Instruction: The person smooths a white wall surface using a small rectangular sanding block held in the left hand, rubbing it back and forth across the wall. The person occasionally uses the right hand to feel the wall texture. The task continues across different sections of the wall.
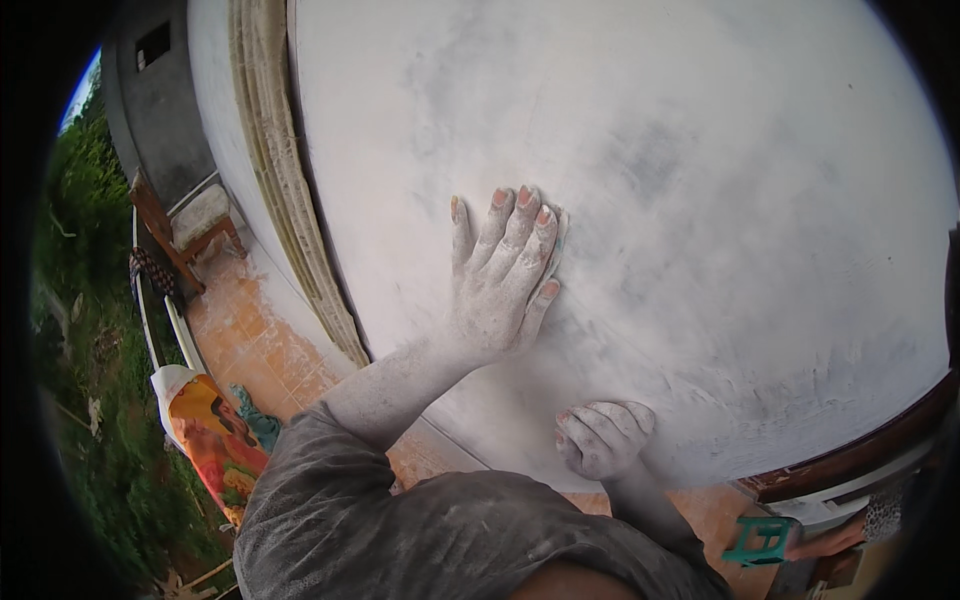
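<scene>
My left hand (503, 280), coated in white dust, lies against a pale wall (780, 180) with its fingers stretched upward. Between its fingers and the wall is a thin, dusty folded sheet (560, 238) with a bluish-green patch; its edge shows beside the index finger and thumb, and the rest is hidden under the palm. Lower and to the right, my right hand (605, 438) is curled into a dusty fist close to the wall. Whether it holds anything cannot be seen. White powder and smudged grey patches cover the wall's surface.
A ridged, cream-coloured trim (275, 150) runs down the wall's left side. Farther left stand a wooden chair (200, 220) and a colourful printed sack (208, 430) beside a teal cloth (258, 418), on dusty orange tiles (250, 325). A green plastic stool (757, 540) and another person's limb (832, 540) are at lower right.
</scene>
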The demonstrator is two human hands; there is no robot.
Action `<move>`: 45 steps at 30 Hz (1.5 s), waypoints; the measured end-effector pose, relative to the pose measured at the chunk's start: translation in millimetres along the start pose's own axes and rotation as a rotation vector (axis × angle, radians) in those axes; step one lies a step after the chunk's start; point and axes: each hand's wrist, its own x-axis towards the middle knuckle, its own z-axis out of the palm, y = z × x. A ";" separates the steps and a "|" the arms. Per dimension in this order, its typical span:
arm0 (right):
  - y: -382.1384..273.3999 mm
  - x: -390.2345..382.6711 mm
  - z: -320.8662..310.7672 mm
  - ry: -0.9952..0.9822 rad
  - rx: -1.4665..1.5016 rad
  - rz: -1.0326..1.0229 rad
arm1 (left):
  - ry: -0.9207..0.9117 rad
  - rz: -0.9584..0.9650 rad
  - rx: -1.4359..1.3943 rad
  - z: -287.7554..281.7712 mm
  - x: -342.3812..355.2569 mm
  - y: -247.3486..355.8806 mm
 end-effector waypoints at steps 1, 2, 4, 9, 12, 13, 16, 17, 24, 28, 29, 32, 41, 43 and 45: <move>-0.3 0.4 -0.6 0.017 0.004 0.003 | -0.025 -0.023 0.009 -2.9 22.7 -9.7; -0.1 1.4 -0.2 0.002 -0.006 0.002 | -0.044 -0.034 0.061 -11.1 50.9 -17.1; -0.4 2.9 0.2 0.015 -0.008 0.014 | 0.040 -0.025 0.030 -21.9 93.6 -22.5; 1.6 5.6 -0.8 0.050 0.023 0.007 | 0.051 -0.042 -0.084 6.7 16.4 11.3; 2.9 5.7 -4.0 0.036 0.050 -0.013 | -0.080 -0.044 -0.053 0.6 4.5 12.8; 2.9 5.2 -5.6 0.026 0.053 -0.016 | -0.068 -0.015 -0.033 0.6 7.3 6.3; 1.7 4.8 -4.0 0.028 0.073 0.006 | -0.133 0.000 0.085 -15.6 61.1 -17.9; 0.9 4.2 -3.3 0.043 0.064 0.013 | -0.077 0.025 0.051 -13.8 70.1 -23.7; 2.0 2.5 -4.2 0.073 0.083 0.009 | -0.061 -0.080 -0.075 -9.0 20.7 18.5; 2.4 1.7 -5.8 0.039 0.117 0.019 | 0.007 -0.018 0.001 -12.7 63.8 -9.7; 2.4 1.6 -5.9 0.022 0.107 0.010 | 0.045 0.015 0.030 -22.1 90.8 -18.4; 1.4 2.1 -4.6 0.054 0.088 0.022 | 0.057 -0.016 0.023 -20.6 97.2 -18.0; 3.7 1.7 -8.9 0.018 0.142 -0.010 | -0.069 0.062 0.100 -20.8 62.3 -9.6; 2.5 2.1 -7.6 0.029 0.143 0.012 | -0.013 0.025 0.098 -40.2 120.0 -29.3; 1.3 3.0 -6.0 0.058 0.111 0.019 | 0.031 -0.001 0.056 -40.8 130.0 -31.7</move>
